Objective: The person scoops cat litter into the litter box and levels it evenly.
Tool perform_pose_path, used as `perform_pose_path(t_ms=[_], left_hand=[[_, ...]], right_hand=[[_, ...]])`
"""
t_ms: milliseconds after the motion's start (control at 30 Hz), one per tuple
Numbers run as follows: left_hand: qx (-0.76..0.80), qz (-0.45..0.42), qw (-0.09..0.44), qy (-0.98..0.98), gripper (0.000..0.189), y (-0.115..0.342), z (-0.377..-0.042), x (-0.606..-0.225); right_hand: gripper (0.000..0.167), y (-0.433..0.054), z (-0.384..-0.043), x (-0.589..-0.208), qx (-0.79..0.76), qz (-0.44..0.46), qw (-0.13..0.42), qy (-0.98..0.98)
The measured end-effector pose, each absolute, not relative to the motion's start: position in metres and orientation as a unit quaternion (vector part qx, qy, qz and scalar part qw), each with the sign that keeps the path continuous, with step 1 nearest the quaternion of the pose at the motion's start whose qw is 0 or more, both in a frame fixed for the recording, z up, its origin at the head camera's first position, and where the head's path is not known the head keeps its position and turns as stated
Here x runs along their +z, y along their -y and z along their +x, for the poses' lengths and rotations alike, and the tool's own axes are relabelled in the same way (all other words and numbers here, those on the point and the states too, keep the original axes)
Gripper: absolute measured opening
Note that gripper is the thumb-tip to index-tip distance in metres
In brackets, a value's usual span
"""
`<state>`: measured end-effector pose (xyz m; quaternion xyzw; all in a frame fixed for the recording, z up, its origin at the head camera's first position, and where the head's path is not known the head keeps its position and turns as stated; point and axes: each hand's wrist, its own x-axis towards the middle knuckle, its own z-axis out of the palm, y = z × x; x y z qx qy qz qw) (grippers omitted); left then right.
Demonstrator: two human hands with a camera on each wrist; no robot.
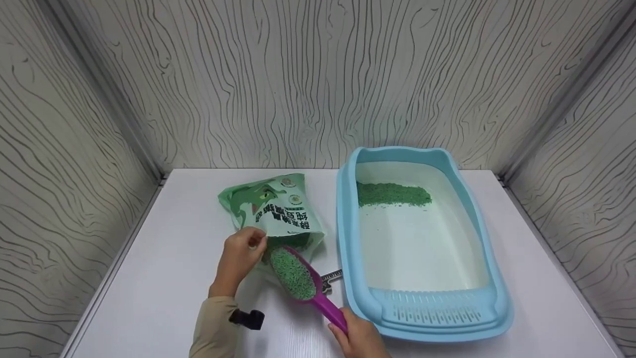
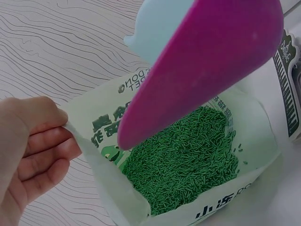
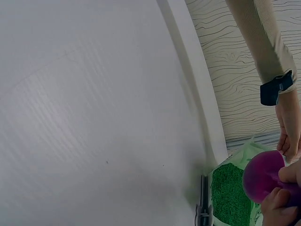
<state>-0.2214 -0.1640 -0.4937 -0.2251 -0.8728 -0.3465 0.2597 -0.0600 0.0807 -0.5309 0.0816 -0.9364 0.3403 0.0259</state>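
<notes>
1. Head view: one pale-green bag [image 1: 280, 219] lay at 8 o'clock from centre, printed with large dark Chinese characters, slanted and hard to read, plus two round badges too small to read.
2. One left hand [image 1: 242, 251], at the bag's 7 o'clock, pinched its rim. One right hand [image 1: 361, 335], at its 5 o'clock, gripped the handle of one purple scoop [image 1: 320, 302], heaped with green pellets [image 1: 293, 273], the tip at the bag's mouth.
3. One blue tray [image 1: 349, 248] stood between the bag's 3 and 4 o'clock, holding more pellets at its own 11 o'clock and a slotted step at 6. One dark striped object [image 1: 332, 278] showed partly between scoop and tray.
4. Left wrist view: from 8 o'clock the left hand pinched the bag's edge. Across 1 o'clock, the scoop hid part of the pellets inside.
5. Reversed letters at 11 o'clock resembled "DON" and "PET"; 小 led the characters at 5 o'clock. Lettering on the striped object, between 2 and 3 o'clock, was illegible.
6. Right wrist view: at 4 o'clock, the right hand grasped the scoop, which blocked part of the bag. One beige sleeve [image 3: 261, 37] descended from 2 o'clock to one black strap [image 3: 276, 88].
</notes>
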Motion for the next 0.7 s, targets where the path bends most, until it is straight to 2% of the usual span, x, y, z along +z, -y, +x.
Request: perform_pose_path(t_ms=[67,267,467,700], left_hand=[[-0.347,-0.226,0.261,0.872,0.007,0.164,-0.221,-0.493],[-0.347,-0.231,0.261,0.871,0.007,0.165,-0.221,-0.492],[-0.340,-0.236,0.268,0.870,0.007,0.165,-0.221,-0.492],[-0.345,-0.235,0.269,0.868,0.007,0.165,-0.222,-0.493]], right_hand=[[0.022,-0.084,-0.058,-0.529,0.347,0.081,0.018,0.934],[0.020,-0.090,-0.052,-0.529,0.340,0.112,0.075,0.931],[0.020,-0.098,-0.048,-0.529,0.350,0.122,0.088,0.925],[0.020,-0.103,-0.047,-0.531,0.353,0.149,0.182,0.906]])
